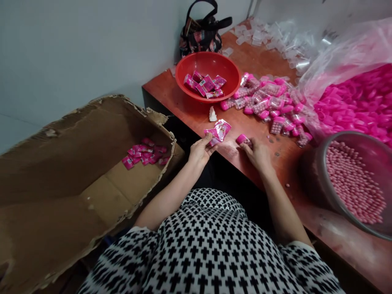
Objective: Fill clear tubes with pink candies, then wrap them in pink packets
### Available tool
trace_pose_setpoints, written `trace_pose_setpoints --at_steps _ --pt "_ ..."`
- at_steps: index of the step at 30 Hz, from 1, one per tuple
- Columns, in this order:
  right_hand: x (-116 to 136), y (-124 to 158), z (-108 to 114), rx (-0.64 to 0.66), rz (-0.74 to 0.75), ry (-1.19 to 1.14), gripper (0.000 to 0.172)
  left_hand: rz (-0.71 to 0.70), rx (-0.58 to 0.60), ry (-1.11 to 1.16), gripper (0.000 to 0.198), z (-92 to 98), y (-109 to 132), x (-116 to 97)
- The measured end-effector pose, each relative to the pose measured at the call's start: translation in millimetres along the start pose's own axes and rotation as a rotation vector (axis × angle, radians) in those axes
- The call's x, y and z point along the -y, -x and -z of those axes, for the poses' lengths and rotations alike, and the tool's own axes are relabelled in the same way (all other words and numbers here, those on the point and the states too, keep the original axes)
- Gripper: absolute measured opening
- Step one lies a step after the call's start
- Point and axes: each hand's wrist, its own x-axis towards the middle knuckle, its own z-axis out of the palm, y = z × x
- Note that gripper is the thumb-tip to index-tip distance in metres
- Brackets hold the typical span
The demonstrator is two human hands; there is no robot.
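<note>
Pink wrappers (223,129) pinched by left fingers (206,142), print unreadable, pink-capped bottle (241,139) gripped in right fingers (248,151), partly covered

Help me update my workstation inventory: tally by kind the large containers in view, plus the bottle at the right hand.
Cardboard box: 1
Red bowl: 1
Grey basin: 1
Clear plastic bag: 1
Handbag: 1
Pink-capped bottle at the right hand: 1
Total: 6

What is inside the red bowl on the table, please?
The red bowl holds several shiny pink packets, some overlapping. Bare red wall shows around them; whatever may lie beneath the packets is covered and cannot be seen.
</note>
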Motion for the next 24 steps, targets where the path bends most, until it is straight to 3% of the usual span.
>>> trace_pose_setpoints --at_steps 2,4,6,8,10,14,16,19,24 --pt "-5.2 1.2 5.9 -0.015 0.123 0.246 0.049 -0.007 -0.021 0.008 0.018 -4.4 5.2 0.5" --pt "-9.6 -3.1 9.7 0.020 0.251 0.346 0.052 -0.007 -0.038 0.011 0.015 -7.9 9.7 1.6" --pt "-12.3 -7.8 10.4 0.070 0.314 0.376 0.042 0.004 -0.061 0.016 0.013 -9.6 12.3 3.5" --pt "-11.9 -8.3 8.1 0.072 0.278 0.343 0.031 0.011 -0.076 0.028 0.013 -9.2 13.0 5.6" --pt "-6.7 -1.8 3.4 0.032 0.180 0.151 0.028 0.001 -0.071 0.057 0.015 -7.5 12.6 7.7" --pt "19.6 29.8 -9.8 0.106 0.056 -0.675 0.028 -0.018 -0.021 0.109 0.016 -6.2 12.8 11.5" --pt "35.3 46.4 -17.3 0.135 -0.018 -0.942 0.027 -0.016 0.000 0.121 0.017 -7.6 13.9 13.4" --pt "50.8 60.0 -27.7 0.100 -0.108 -1.060 0.028 -0.023 0.038 0.127 0.020 -10.5 15.9 16.8" --pt "54.3 59.6 -38.7 0.031 -0.123 -1.081 0.028 -0.064 0.095 0.080 0.023 -13.1 18.8 22.4"
